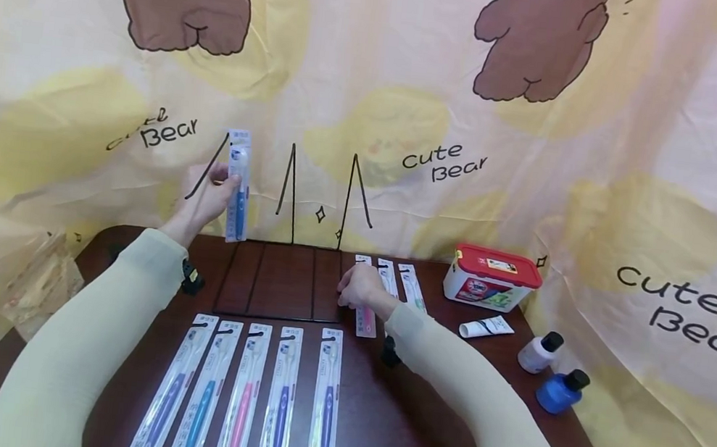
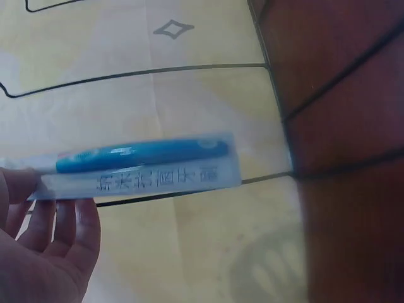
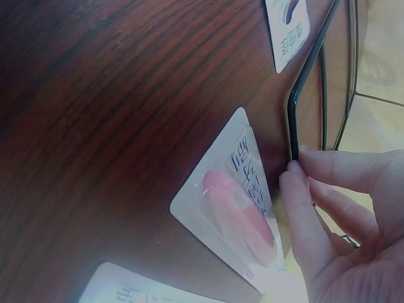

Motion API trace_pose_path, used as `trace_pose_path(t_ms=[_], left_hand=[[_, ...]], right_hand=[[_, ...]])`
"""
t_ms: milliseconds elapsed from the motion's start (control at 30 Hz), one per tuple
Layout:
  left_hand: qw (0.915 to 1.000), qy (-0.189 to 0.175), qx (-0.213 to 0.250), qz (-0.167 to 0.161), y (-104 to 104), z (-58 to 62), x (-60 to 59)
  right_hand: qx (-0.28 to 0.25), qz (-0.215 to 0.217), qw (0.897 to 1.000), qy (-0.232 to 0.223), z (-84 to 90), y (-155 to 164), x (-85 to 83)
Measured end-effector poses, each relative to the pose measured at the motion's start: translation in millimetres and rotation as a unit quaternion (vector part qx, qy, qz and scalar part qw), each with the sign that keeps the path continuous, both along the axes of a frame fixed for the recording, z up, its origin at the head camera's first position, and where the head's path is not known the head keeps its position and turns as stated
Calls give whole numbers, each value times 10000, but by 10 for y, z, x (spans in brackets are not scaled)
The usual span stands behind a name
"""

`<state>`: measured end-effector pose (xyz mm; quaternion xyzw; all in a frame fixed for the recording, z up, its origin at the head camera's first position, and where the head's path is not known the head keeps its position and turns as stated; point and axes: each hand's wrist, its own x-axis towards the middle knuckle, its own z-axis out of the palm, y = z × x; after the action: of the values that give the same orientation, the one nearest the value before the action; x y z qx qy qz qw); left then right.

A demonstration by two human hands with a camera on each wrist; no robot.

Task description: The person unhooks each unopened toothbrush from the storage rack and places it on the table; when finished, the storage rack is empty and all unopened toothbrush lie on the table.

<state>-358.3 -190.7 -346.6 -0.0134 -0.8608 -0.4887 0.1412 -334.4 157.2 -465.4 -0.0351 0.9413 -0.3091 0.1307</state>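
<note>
My left hand (image 1: 207,193) holds up a packaged blue toothbrush (image 1: 239,215), pinched between thumb and fingers. Its card stands upright beside the left peak of a black wire rack (image 1: 279,316); whether it touches the wire I cannot tell. In the left wrist view the toothbrush's blue handle (image 2: 145,156) shows through clear plastic. On the rack's right side, my right hand (image 1: 366,288) pinches the wire frame (image 3: 292,126) between thumb and fingertip, near a corner. A packaged pink toothbrush (image 3: 243,214) lies flat beside that hand, partly under it in the head view.
Several packaged toothbrushes (image 1: 240,415) lie in a row at the front. Two more packs (image 1: 413,287) lie right of my right hand. Farther right are a red-lidded tub (image 1: 493,278), a white tube (image 1: 485,327), a white bottle (image 1: 538,353) and a blue bottle (image 1: 559,394). A printed curtain hangs behind.
</note>
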Motion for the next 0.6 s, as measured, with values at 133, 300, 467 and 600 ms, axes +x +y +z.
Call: trace_pose_path(t_ms=[133, 300, 467, 600], left_hand=[[9977, 2, -396, -546, 4, 55, 113], [9884, -266, -829, -1246, -34, 26, 384], [9857, -534, -708, -1436, -194, -38, 792], [9828, -857, -228, -1622, -487, -106, 1146]], right_hand=[[-28, 21, 10000, -6, 6, 3, 0], [-115, 32, 9999, -90, -8, 14, 0], [-45, 23, 10000, -62, -16, 19, 2], [-13, 51, 10000, 3, -4, 13, -5]])
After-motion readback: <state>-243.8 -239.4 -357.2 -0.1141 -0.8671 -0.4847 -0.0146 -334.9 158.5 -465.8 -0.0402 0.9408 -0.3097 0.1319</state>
